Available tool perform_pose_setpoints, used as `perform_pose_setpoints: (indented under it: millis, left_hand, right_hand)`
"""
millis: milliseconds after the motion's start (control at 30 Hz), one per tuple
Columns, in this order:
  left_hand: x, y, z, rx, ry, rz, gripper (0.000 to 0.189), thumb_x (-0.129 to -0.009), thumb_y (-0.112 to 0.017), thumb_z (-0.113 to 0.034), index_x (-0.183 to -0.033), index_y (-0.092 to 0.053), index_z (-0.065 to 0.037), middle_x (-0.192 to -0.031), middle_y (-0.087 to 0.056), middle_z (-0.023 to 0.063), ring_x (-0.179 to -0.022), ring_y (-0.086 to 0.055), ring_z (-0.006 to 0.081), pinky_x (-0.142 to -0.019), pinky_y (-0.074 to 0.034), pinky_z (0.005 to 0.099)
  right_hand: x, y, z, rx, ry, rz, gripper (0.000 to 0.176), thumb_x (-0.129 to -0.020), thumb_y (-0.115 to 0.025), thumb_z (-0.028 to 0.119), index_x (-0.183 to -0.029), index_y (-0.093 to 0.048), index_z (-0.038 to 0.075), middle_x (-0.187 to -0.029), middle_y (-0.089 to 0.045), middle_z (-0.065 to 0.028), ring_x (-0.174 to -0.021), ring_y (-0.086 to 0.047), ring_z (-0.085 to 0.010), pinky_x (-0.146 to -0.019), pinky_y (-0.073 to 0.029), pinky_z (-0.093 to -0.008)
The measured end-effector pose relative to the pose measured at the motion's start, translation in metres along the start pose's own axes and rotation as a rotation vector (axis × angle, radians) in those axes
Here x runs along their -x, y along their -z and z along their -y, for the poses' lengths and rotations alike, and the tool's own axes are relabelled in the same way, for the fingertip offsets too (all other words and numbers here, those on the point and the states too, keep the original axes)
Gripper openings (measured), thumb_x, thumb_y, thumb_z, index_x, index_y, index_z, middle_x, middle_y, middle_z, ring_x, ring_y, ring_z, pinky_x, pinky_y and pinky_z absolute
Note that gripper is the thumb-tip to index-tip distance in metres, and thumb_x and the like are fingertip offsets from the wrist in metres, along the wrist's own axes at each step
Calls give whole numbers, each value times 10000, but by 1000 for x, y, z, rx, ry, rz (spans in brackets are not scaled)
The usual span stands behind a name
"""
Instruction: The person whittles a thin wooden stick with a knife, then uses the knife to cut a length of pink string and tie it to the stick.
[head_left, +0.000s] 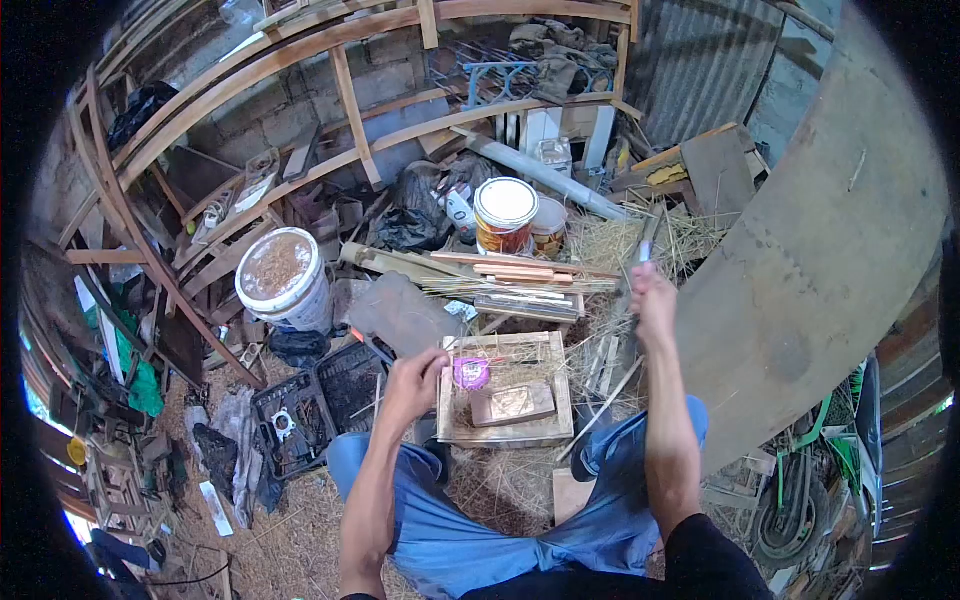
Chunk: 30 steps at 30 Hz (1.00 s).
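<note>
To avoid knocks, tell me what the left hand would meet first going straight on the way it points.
The left hand would probably meet the rectangular pale wooden box, near its far left corner; depth is unclear, so it might pass above.

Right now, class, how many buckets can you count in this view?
3: a white bucket at left; an orange-and-white bucket near the upper centre; and a smaller bucket just right of that one. Others may be hidden.

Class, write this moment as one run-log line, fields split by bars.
left hand: near far-left corner of wooden box | right hand: raised, gripping tool | at box: brown block, pink item
</note>
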<state>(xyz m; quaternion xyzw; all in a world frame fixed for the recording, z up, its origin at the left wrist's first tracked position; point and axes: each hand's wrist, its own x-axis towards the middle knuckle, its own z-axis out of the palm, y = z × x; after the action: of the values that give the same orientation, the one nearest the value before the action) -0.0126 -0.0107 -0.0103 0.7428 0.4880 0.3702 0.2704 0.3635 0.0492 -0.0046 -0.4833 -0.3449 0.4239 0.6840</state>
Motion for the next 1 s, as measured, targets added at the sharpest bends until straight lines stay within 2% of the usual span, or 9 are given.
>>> perform_pose_setpoints:
  millis: [133,200,267,367,467,700,767,833,1000]
  left_hand:
    - [-5,-4,-7,50,51,-23,160,-933,-517,-125,-962,-624,-9,-789,-653,192,-662,-659,291,-596,-478,341]
    - [-8,-21,-13,73,15,-22,156,-937,-512,-128,-961,-616,-15,-782,-648,184,-688,-658,289,-613,-477,346]
    - [-8,-36,-18,107,-15,0,154,-937,-512,-129,-960,-614,-16,-780,-642,178,-688,-650,291,-616,-473,350]
    - [-10,-42,-27,113,-9,83,151,-938,-510,-129,-955,-609,-16,-766,-619,163,-646,-604,284,-610,-457,352]
    - [-6,-41,-22,119,-8,58,151,-939,-513,-133,-954,-605,-14,-717,-596,155,-597,-564,260,-586,-443,345]
    - [-2,-27,-11,119,18,115,198,-942,-519,-163,-945,-617,9,-713,-615,109,-646,-567,142,-628,-457,301]
    - [-2,-28,-5,46,-77,109,176,-927,-542,-165,-954,-630,-15,-643,-580,127,-568,-545,167,-558,-430,317]
    - [5,-11,6,63,-2,87,176,-930,-536,-161,-952,-628,-12,-638,-575,120,-576,-537,152,-562,-428,311]
    - [-2,-9,5,130,112,-24,176,-946,-503,-136,-947,-613,1,-659,-593,103,-606,-541,128,-580,-434,296]
  right_hand:
    - [28,-25,0,118,-87,82,168,-938,-552,223,-967,-628,76,-667,-497,46,-503,-419,-33,-429,-315,-183]
    - [55,-53,-28,314,-60,350,198,-901,-598,185,-1067,-631,84,-683,-527,36,-539,-466,-67,-442,-366,-212]
    - [99,-98,-8,244,-320,521,212,-926,-568,162,-1115,-615,78,-666,-514,37,-547,-443,-51,-466,-348,-200]
    - [105,-110,-45,68,-188,643,254,-957,-538,234,-1053,-640,23,-640,-509,42,-535,-436,-41,-478,-352,-195]
    - [89,-99,-43,176,-154,538,299,-969,-519,279,-895,-651,21,-605,-463,49,-477,-360,-26,-412,-253,-182]
    - [44,-54,-26,14,-249,460,292,-952,-544,278,-922,-622,-2,-594,-473,43,-446,-343,-23,-371,-222,-185]
    - [42,-52,-22,217,-239,279,293,-964,-521,283,-917,-611,8,-593,-445,57,-450,-340,-22,-378,-228,-181]
    - [9,-18,-20,-26,-155,38,325,-966,-514,327,-909,-610,22,-601,-429,68,-457,-338,-21,-381,-236,-178]
    - [31,-29,12,43,-73,161,372,-975,-475,380,-984,-557,17,-626,-423,53,-470,-317,-11,-396,-241,-181]
